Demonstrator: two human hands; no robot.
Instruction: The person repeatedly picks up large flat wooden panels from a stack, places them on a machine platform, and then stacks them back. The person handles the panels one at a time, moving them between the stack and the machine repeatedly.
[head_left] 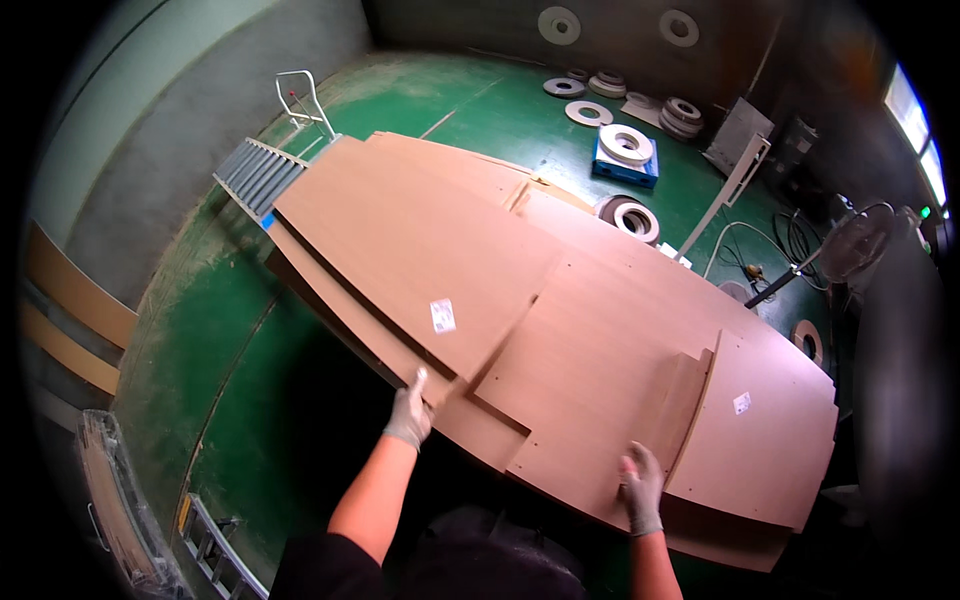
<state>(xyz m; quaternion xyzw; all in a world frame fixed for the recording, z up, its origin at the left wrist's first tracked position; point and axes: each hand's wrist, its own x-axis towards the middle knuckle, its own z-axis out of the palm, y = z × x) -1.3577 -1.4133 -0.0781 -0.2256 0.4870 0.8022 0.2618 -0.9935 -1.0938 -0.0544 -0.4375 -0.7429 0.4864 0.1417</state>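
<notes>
My left hand (409, 414), in a thin pale glove, is at the near edge of the lower brown board (368, 340) in the left stack. One finger stretches up along that edge, and its other fingers show only in part. Above lies a long tapered brown panel (420, 245) with a white label (443, 315). My right hand (642, 485), gloved too, is over the near side of a wide brown board (590, 390), thumb and fingers apart and holding nothing. Beside it, a smaller labelled panel (755, 430) is stacked at the right.
A roller conveyor (262, 172) adjoins the stack's far left end. Rolls of edge banding (625, 145) stand on the green floor (400, 100) beyond. A pedestal fan (855, 245) and cables are at right. Wrapped boards (120, 500) and a metal frame (215, 545) lie at lower left.
</notes>
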